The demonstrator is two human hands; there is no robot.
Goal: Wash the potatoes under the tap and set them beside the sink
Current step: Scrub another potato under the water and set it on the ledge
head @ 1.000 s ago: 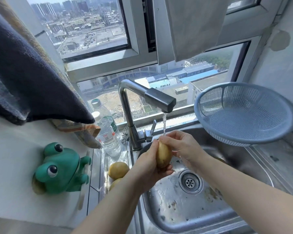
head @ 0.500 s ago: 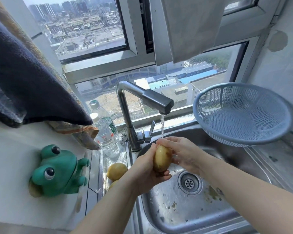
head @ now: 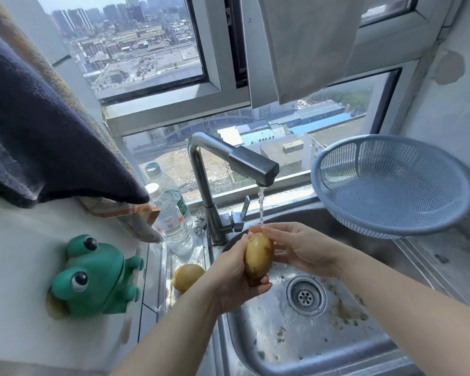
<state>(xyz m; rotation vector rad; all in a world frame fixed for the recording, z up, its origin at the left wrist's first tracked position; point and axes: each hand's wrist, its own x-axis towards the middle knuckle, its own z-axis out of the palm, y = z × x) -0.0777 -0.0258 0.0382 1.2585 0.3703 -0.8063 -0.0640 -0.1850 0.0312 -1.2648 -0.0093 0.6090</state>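
The 2 bottles (head: 171, 221) left of the tap (head: 236, 161) carry labels, 1 red and white, 1 green; the writing is too small to read. The potato (head: 258, 256) is held over the sink (head: 282, 346), just under the water (head: 261, 204). Its long axis stands nearly upright, top end toward the stream, lower end toward the camera. The left hand (head: 232, 278) grips it from the left, fingers (head: 263, 282) curled under its lower end. The right hand (head: 296, 248) cups its right side, fingers bent over the top, where the water lands. A 2nd potato (head: 187, 276) lies on the worktop (head: 168, 267) just left of the sink, near a green frog (head: 95, 275). A blue colander (head: 391, 185) sits tilted at the right.
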